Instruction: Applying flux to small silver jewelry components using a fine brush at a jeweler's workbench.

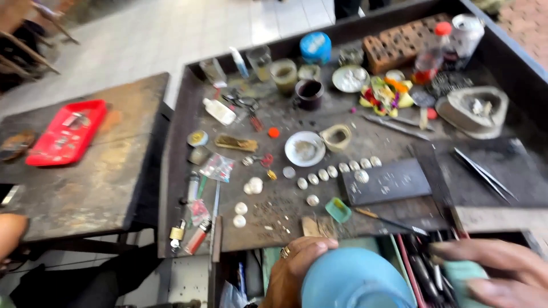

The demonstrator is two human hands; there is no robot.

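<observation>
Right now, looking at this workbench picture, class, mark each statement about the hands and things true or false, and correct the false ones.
1. The left hand rests on a blue bowl. True.
2. That hand wears a ring. True.
3. The red tray sits inside the dark workbench. False: it lies on the separate wooden table to the left.
4. The right hand holds the tweezers. False: they lie on the bench, apart from it.
</observation>
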